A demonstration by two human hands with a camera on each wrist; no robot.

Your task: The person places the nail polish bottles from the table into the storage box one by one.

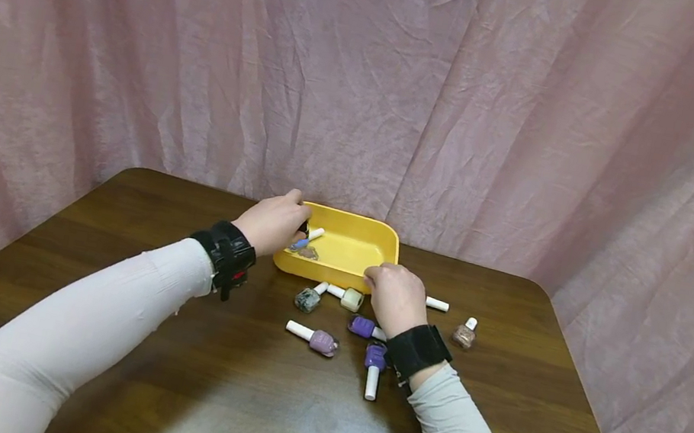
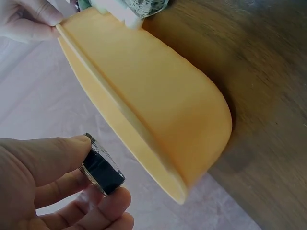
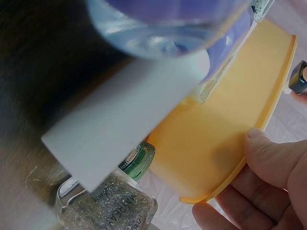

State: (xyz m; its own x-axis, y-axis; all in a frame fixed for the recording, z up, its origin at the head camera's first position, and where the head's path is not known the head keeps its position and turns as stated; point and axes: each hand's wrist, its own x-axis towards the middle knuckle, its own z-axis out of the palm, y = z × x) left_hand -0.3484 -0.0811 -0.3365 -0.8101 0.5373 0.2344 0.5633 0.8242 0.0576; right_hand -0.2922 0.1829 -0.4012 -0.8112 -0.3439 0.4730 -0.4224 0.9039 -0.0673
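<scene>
My left hand [image 1: 272, 223] pinches a small black nail polish bottle [image 2: 103, 172] between thumb and fingers, above the left end of a yellow tray [image 1: 323, 273]. Inside the tray, below that hand, lie a blue nail polish bottle [image 1: 299, 244] with a white cap and a pinkish-beige one [image 1: 309, 252]. At the tray's near right corner, my right hand [image 1: 398, 299] grips the rim, its thumb [image 3: 256, 136] on the outer side in the right wrist view and the other fingers round the edge.
Several nail polish bottles lie before the tray: dark glitter [image 1: 307, 299], cream [image 1: 352, 299], mauve [image 1: 324, 343] and two purple ones [image 1: 361, 326]. To the right are a brown glitter bottle [image 1: 464, 335] and a green one [image 3: 139, 163], partly behind my right hand. A pink curtain [image 1: 371, 81] hangs behind the table.
</scene>
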